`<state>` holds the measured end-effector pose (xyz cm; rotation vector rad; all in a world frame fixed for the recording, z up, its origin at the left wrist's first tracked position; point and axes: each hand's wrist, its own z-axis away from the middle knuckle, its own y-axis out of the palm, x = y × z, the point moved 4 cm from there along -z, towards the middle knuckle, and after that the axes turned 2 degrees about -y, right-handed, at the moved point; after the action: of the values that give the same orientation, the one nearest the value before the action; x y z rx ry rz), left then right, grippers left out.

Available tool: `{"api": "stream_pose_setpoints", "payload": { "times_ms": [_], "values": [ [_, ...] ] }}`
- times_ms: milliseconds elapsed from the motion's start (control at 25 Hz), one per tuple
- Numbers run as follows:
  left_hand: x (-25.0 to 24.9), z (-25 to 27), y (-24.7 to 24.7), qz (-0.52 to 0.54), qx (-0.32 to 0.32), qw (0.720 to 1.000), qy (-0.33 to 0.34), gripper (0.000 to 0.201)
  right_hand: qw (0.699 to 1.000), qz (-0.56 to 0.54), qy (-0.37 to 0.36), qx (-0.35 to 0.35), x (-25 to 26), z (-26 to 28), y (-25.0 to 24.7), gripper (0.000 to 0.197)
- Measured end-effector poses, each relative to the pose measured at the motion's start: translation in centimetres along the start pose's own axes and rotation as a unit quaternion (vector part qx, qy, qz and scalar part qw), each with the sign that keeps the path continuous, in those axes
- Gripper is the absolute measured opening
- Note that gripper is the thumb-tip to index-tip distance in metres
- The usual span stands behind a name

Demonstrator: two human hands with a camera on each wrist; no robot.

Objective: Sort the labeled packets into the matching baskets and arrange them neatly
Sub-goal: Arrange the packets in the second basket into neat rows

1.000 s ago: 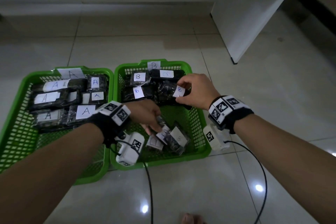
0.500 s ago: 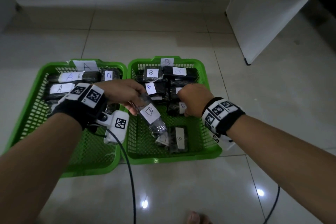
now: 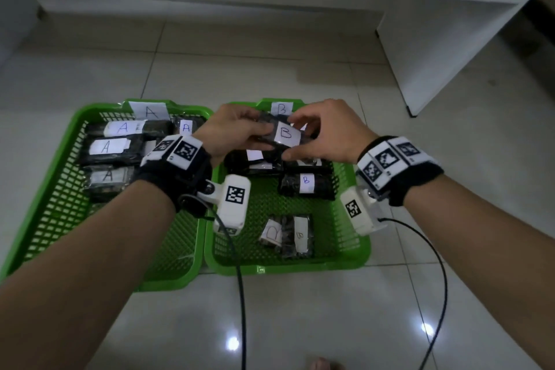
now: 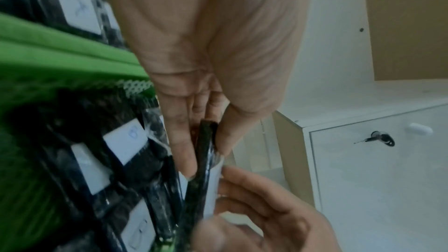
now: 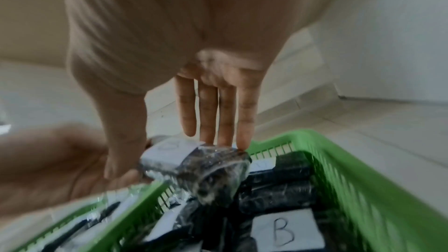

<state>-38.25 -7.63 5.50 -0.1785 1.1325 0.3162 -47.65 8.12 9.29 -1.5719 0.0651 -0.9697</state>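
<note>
Both hands hold one dark packet with a white B label (image 3: 283,134) above the far end of the green B basket (image 3: 365,249). My left hand (image 3: 261,137) pinches its left end between thumb and fingers (image 4: 181,152). My right hand (image 3: 300,138) grips the right end, thumb below and fingers (image 5: 225,122) on top. Under it lie more B packets (image 3: 306,185), and two loose ones (image 3: 288,234) sit near the front. The green A basket (image 3: 90,111) on the left holds several A packets (image 3: 114,147).
The baskets stand side by side on a glossy tiled floor. A white cabinet (image 3: 435,39) rises at the back right. Black cables (image 3: 240,294) trail from both wrist cameras towards me. A toe (image 3: 321,365) shows at the bottom edge.
My left hand lifted a B packet from the front of the B basket and carried it to the far end. My right hand left the packets in the basket and took its other end.
</note>
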Motion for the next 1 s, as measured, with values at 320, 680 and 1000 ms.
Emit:
{"api": "stream_pose_setpoints", "payload": {
  "times_ms": [320,680,1000],
  "values": [
    [1.5,0.3,0.7,-0.298,-0.003,0.954,-0.033,0.026,0.968,0.247,0.039,0.033,-1.4,-0.5,2.5,0.019],
    [6.8,0.5,4.2,-0.609,0.24,0.753,-0.063,0.038,0.955,0.285,0.054,0.06,-1.7,-1.4,4.3,0.018],
    [7.2,0.5,4.5,-0.63,0.248,0.735,-0.037,0.033,0.976,0.185,0.066,0.096,-1.4,1.0,5.2,0.018]
  ]
}}
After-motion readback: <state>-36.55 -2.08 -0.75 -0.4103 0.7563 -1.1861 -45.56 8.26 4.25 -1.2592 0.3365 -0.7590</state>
